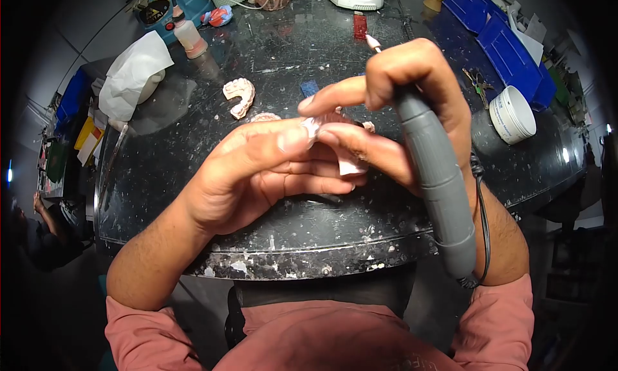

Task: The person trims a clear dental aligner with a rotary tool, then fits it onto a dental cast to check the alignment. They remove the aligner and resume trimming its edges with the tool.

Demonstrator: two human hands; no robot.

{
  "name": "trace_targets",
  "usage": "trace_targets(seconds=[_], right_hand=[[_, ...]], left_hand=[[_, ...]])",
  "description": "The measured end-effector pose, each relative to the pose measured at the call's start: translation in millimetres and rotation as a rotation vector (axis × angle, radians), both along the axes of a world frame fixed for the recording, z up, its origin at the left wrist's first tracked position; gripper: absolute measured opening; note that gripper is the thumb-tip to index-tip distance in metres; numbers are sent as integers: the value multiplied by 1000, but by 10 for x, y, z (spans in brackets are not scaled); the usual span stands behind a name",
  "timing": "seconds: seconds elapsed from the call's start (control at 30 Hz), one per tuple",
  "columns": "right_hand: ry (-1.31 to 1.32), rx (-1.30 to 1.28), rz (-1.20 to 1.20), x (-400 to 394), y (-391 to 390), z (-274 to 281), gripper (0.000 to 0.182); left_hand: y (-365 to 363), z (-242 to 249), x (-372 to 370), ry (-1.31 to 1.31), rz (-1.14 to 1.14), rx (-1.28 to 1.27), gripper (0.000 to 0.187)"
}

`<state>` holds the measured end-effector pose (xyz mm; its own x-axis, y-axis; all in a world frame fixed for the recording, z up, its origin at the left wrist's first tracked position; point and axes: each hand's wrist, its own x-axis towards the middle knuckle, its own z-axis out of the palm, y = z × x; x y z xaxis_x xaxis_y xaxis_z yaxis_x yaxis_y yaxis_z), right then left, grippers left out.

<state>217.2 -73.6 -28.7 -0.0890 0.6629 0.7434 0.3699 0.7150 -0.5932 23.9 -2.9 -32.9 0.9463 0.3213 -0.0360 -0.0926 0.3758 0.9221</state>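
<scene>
My left hand (235, 168) is closed around a pale pink-and-white dental cast (349, 163), thumb on top and fingers underneath; much of the piece is hidden. My right hand (421, 72) grips a grey rotary handpiece (438, 178), which lies slanted across the palm with its pointed bit (373, 42) aimed up and away from the cast. The right thumb and forefinger meet the cast's near end beside my left thumb. Just beyond the hands sits another horseshoe-shaped dental cast (242, 94) on the black worktop (283, 232).
Behind the hands lie a blue block (309, 88) and a red block (360, 27). To the right stand a white tub (515, 113), keys (477, 83) and blue bins (505, 46). Leftward are a bottle (189, 39) and white paper (134, 72). Another person (48, 223) is far left.
</scene>
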Motion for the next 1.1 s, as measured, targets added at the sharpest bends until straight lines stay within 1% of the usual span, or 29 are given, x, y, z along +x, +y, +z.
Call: trace_targets(seconds=[0.07,0.1,0.17,0.2,0.27,0.3,0.33,0.4,0.43,0.47,0.5,0.53,0.57,0.6,0.63,0.73,0.77,0.8,0.87,0.9,0.93,1.0,1.03,1.07,1.1], right_hand=[[-1,-69,39,18,10,-13,41],[-1,-69,37,14,13,-22,41],[166,-123,107,2,22,-31,41],[286,-194,173,8,7,-21,42],[315,-133,118,58,15,49,42],[90,-188,-39,215,-17,141,43],[88,-189,-35,196,-6,141,43],[252,-168,188,127,6,123,46],[186,-195,185,91,-15,104,48],[-33,-155,95,110,-60,153,48],[-93,-97,70,114,-61,137,47],[-154,-40,50,106,-47,105,47],[-8,5,47,29,-23,55,45],[-19,29,32,36,-31,54,46],[-70,24,43,52,-44,81,46],[-216,4,58,67,-69,150,45],[-125,11,33,21,-56,65,44],[-124,10,30,17,-56,49,44],[-71,57,0,7,-43,39,42],[-235,133,51,103,-25,91,44],[-235,135,56,120,-18,109,44],[-5,76,68,144,-12,147,47],[143,6,72,177,-35,195,46],[142,-11,9,309,-43,218,42],[157,-13,20,399,4,231,40]], left_hand=[[5,-73,11,-121,-46,-365,71],[-14,-52,14,15,19,-191,73],[-1,-72,17,21,23,-156,75],[4,-87,16,27,30,-125,76],[-9,-94,35,47,30,-118,77],[-17,-91,37,18,52,-151,67],[-21,-86,32,-11,74,-183,58],[-24,-78,8,-12,65,-179,60],[-28,-76,4,-13,50,-176,62],[-35,-75,9,-16,32,-175,64],[-58,-43,22,16,15,-183,68],[-49,-64,25,14,15,-185,68],[-30,-97,19,23,-30,-228,70],[-20,-115,5,32,-73,-271,71],[-35,-97,10,22,-88,-257,72],[-89,-64,13,10,-23,-219,72],[-99,-55,26,13,-28,-229,71],[-96,-61,33,14,-30,-231,71],[-70,-74,39,63,-91,-188,77],[-51,-82,28,63,-86,-187,77],[-26,-96,16,66,-88,-205,75],[17,-148,-2,69,-93,-240,73],[26,-204,-9,43,-82,-250,69],[16,-187,-9,40,-80,-249,69],[1,-149,3,77,-14,-123,66]])
